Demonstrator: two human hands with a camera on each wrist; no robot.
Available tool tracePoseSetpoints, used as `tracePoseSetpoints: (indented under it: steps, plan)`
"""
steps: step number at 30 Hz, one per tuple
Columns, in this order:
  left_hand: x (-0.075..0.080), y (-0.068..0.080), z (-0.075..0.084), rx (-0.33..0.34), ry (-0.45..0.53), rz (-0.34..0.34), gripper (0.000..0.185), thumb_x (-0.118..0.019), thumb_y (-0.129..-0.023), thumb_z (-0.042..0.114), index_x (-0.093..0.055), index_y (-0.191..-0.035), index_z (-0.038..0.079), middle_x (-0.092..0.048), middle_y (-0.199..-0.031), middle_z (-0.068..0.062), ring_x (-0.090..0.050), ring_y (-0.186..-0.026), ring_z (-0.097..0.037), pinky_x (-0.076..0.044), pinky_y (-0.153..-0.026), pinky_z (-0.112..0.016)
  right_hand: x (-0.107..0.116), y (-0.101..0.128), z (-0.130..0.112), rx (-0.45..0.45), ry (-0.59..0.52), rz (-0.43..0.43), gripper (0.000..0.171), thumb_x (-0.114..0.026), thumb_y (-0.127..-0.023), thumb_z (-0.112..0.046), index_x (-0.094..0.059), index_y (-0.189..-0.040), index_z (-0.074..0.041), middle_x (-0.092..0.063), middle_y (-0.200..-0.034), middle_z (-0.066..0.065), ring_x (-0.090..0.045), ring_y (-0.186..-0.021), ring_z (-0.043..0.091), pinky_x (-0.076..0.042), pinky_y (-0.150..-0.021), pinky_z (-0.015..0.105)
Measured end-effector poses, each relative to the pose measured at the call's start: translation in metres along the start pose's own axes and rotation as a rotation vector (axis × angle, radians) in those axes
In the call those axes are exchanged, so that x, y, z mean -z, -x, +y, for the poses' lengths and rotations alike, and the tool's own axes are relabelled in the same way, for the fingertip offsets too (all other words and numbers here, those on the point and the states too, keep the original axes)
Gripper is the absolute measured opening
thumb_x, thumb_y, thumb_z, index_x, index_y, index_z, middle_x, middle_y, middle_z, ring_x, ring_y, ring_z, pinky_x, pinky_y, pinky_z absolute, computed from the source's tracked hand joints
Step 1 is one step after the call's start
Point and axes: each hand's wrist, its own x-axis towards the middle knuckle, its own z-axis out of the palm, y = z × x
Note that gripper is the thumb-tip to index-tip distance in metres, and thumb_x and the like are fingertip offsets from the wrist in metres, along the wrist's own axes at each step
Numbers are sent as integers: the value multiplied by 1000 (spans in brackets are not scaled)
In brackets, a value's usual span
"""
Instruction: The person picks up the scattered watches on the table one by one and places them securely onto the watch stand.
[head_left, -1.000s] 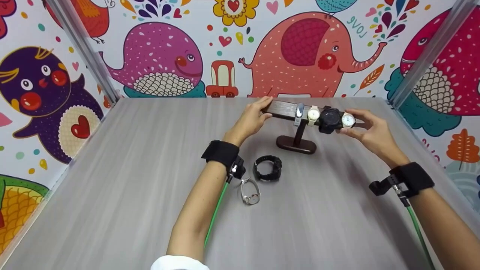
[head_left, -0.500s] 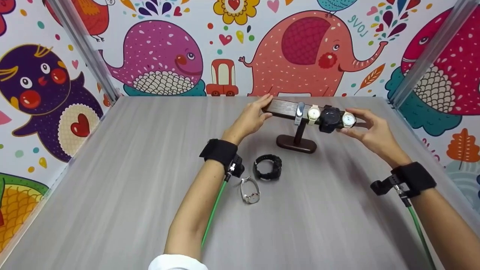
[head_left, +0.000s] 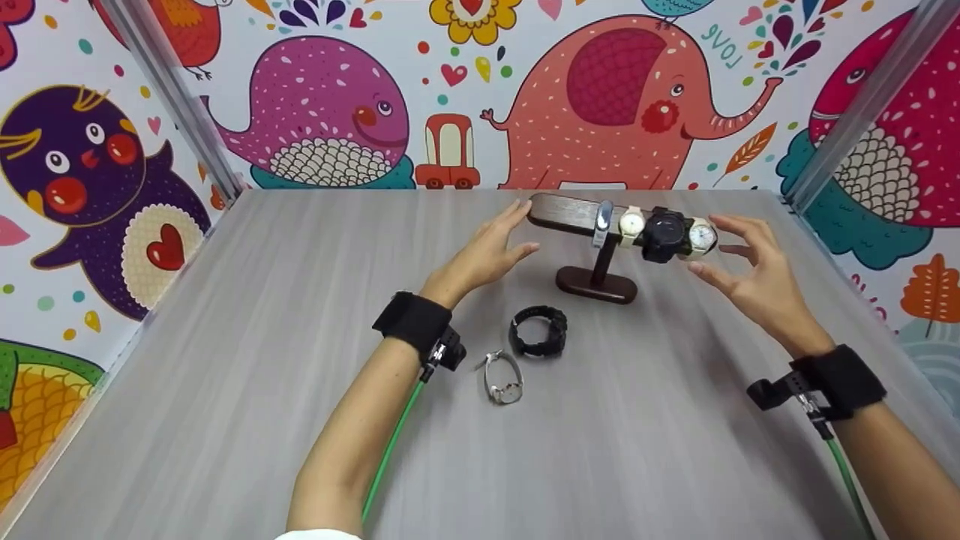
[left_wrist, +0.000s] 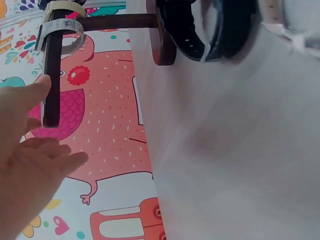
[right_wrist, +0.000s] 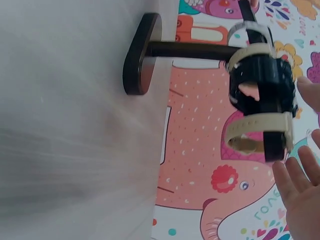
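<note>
A dark brown T-shaped watch stand [head_left: 564, 211] stands upright on the table, its bar sloping down to the right in the head view. Toward the bar's right part sit a silver band [head_left: 603, 219], a cream watch [head_left: 631, 223], a chunky black watch [head_left: 664, 234] and, at the end, a white-faced watch [head_left: 701, 237]. My left hand [head_left: 480, 255] is at the bar's bare left end, fingers extended and thumb apart from it. Around the right end, my right hand [head_left: 763, 281] has its fingers and thumb spread. Whether fingertips touch the bar, I cannot tell.
On the grey table [head_left: 300, 360], in front of the stand's base [head_left: 596, 285], lie a black watch [head_left: 539, 331] and a slim silver watch [head_left: 503, 379]. Printed cartoon walls [head_left: 322, 105] enclose the back and sides. Green cables [head_left: 390, 450] trail from both wrists.
Both hands have loosened from the bar's ends. The left hand has drawn back to the left and its thumb has dropped away; the right fingers have spread outward. The stand has not visibly moved.
</note>
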Motion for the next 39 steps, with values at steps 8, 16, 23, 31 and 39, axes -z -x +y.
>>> tracePoseSetpoints:
  steps: [8, 16, 23, 31, 39]
  plan:
    - [2, 23, 7, -27, -21, -32, 68, -57, -103, 31, -25, -160, 13, -25, -166, -12, -25, -154, -27, -21, -128, -41, -10, 20, -20, 81, -41, -12, 65, -80, -78, 6, -57, -139, -3, -49, -128, -8, -47, -120, 6, -42, -98, 4]
    - [1, 41, 22, -93, -33, -77, 64, -57, -102, 32, -32, -157, 10, -38, -158, -14, -37, -148, -28, -31, -124, -42, -30, 34, -40, 160, -89, -90, 64, -80, -77, 8, -57, -137, 1, -54, -133, 7, -51, -122, 4, -44, -102, 8]
    - [-2, 55, 33, -131, -75, -117, 64, -59, -101, 31, -34, -156, 8, -42, -155, -15, -42, -144, -27, -35, -122, -40, -47, 43, -50, 246, -124, -141, 67, -82, -74, 9, -59, -136, -3, -57, -131, 14, -52, -123, 3, -46, -100, 9]
    - [-11, 68, 28, -165, -93, -158, 67, -66, -97, 28, -37, -154, 5, -45, -151, -17, -45, -141, -28, -38, -120, -40, -68, 53, -53, 216, -137, -221, 65, -85, -75, 1, -60, -135, -4, -58, -132, 12, -55, -120, 4, -48, -100, 12]
    - [-25, 71, 17, -144, -119, -215, 75, -72, -93, 26, -36, -154, 1, -46, -149, -19, -46, -140, -31, -38, -120, -40, -94, 56, -57, 167, -58, -344, 71, -88, -75, -15, -56, -139, -5, -57, -135, 11, -55, -122, 17, -57, -96, 35]
